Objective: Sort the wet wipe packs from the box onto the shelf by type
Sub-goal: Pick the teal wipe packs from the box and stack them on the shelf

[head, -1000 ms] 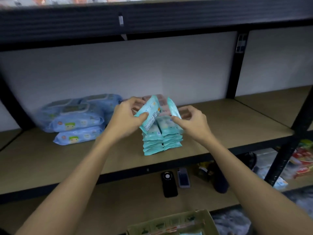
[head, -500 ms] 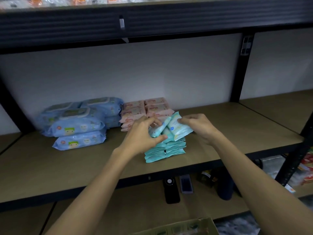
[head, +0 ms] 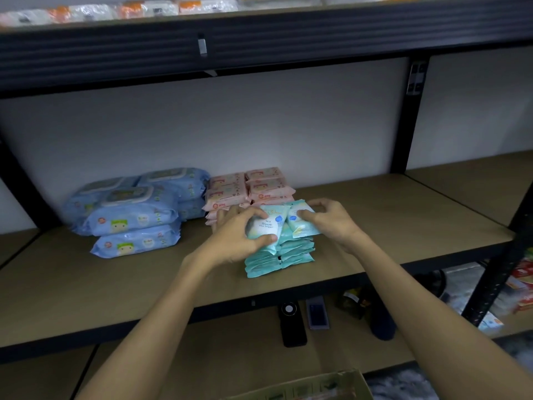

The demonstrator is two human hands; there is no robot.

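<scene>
My left hand grips a small teal wipe pack, tilted on top of the left side of a teal stack on the wooden shelf. Beside it, my right hand holds a second teal pack on the right side of the same stack. Behind the teal stack stand two piles of pink packs. Large blue packs are heaped to the left. The cardboard box shows only its top rim at the bottom edge.
A black upright post divides the shelf from the bay on the right. The lower shelf holds a black device, a small dark gadget and a dark bottle. Packs line the top shelf.
Both hands have brought their teal packs down from an upright hold above the stack to lie on its top. The view has dropped a little, which uncovers the pink piles.
</scene>
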